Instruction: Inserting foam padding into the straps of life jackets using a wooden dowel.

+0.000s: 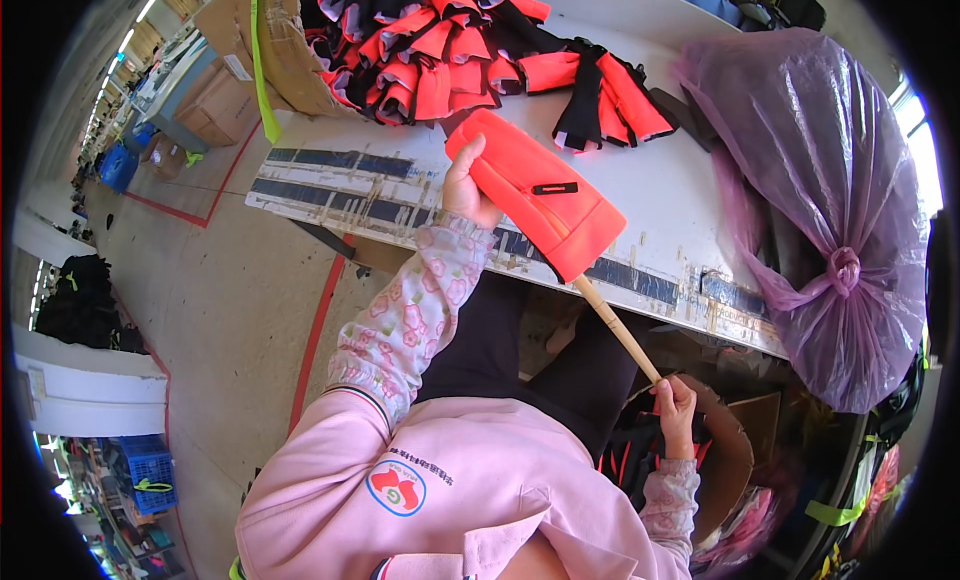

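A bright orange fabric pouch [540,195], with a small black tab and a seam across its face, is stretched out above the table's front edge. My left hand [470,185] grips its far left end, thumb on top. A pale wooden stick [615,325] runs into the pouch's near end; its tip is hidden inside. My right hand [675,412] is closed around the lower end of the stick, over my lap and off the table. Beyond the pouch lies a heap of orange and black fabric pieces [430,55].
The white table [400,205] has worn dark tape along its front edge. A cardboard box [240,50] leans at the back left. On the right bulges a knotted purple plastic bag [810,180]. Below the table, a round cardboard container [735,450] stands beside my right forearm.
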A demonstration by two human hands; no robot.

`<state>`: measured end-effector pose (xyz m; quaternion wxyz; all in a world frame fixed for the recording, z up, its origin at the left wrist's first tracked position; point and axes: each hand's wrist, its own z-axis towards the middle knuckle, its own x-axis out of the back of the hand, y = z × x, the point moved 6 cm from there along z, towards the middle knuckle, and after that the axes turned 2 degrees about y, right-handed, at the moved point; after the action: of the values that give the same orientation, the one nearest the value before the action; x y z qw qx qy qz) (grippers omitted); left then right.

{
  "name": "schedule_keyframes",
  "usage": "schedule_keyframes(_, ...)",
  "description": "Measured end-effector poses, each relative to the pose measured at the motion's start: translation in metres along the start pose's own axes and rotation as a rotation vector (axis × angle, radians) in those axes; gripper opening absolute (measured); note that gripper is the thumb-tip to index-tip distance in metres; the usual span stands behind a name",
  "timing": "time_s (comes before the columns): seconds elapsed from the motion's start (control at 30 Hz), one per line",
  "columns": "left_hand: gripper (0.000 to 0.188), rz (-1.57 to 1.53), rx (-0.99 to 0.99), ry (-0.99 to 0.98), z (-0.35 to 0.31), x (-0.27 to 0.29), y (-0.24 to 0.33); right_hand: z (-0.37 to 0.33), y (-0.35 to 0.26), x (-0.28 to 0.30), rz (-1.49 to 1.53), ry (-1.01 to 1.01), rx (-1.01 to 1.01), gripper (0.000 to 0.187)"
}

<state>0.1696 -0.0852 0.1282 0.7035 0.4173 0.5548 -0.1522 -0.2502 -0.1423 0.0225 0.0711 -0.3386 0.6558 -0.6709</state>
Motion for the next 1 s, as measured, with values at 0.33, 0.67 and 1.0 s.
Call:
schedule_keyframes(0.33,0.026,0.137,0.132,0.049,-0.023,-0.005,-0.039,0.01,-0.007,-0.027,-0.102,-0.003,0.076,0.028)
schedule_keyframes(0.67,0.017,0.357,0.049,0.032,-0.06,-0.011,-0.075,0.025,-0.045,-0.081,-0.023,0.049,0.146,0.03)
schedule_keyframes(1.0,0.013,0.479,-0.046,0.076,-0.065,-0.012,-0.074,0.012,-0.054,-0.091,0.191,-0.107,-0.081,0.033)
